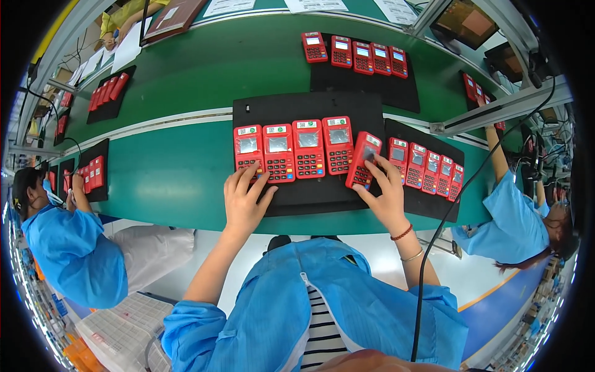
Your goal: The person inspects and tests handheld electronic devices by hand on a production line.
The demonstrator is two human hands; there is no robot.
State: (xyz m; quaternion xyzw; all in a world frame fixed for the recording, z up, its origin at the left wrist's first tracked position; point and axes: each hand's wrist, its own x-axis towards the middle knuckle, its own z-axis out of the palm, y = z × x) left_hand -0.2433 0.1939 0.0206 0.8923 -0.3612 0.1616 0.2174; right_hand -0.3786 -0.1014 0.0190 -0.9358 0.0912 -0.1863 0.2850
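Note:
Several red card payment terminals stand in a row on a black mat (310,201) before me. My left hand (245,199) has its fingers spread, with fingertips over the lower keypad of the leftmost terminal (248,144). My right hand (389,191) is on the rightmost terminal (364,159), which sits tilted to the right of the row. Its thumb is at the lower edge and its fingers lie over the keypad and screen side. Between them are three upright terminals, among them one (308,149) in the middle; their screens look dark grey.
To the right, another black mat (434,208) bears several terminals (416,166). Across the white rail, terminals with lit screens (362,57) stand on a far mat. A black cable (443,226) hangs at right. Co-workers in blue sit left (74,248) and right (511,214).

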